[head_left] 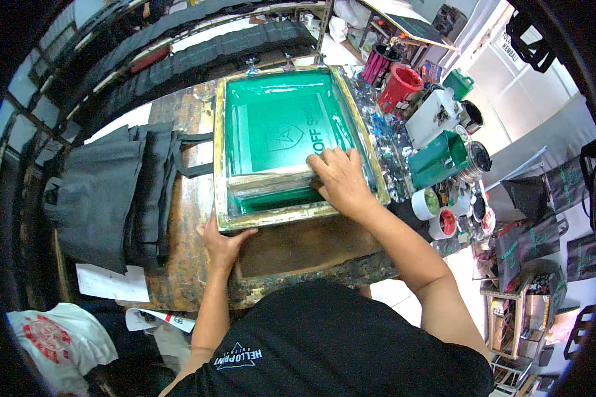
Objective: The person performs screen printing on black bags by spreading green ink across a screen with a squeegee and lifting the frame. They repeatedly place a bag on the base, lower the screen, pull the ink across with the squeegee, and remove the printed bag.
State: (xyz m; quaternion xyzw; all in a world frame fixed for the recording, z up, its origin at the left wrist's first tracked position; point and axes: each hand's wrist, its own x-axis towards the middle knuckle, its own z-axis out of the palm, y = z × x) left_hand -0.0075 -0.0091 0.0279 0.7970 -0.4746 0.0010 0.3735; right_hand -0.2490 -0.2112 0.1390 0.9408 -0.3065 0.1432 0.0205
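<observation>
A screen printing frame with a yellowish, ink-stained rim and a green mesh lies on the worktable. My right hand is closed round the right end of a wooden squeegee, which spans the near part of the mesh. Green ink shows in front of the squeegee and along the mesh edges. At the frame's near left corner, my left hand grips the rim, thumb along the near side and fingers up the left side. Under the frame's left edge, black handles of a bag stick out.
Black bags lie stacked at the left of the worktable. Clamps stand at the frame's far edge. Along the right are a red bucket, a green container and several small paint pots. More black bags lie on racks behind.
</observation>
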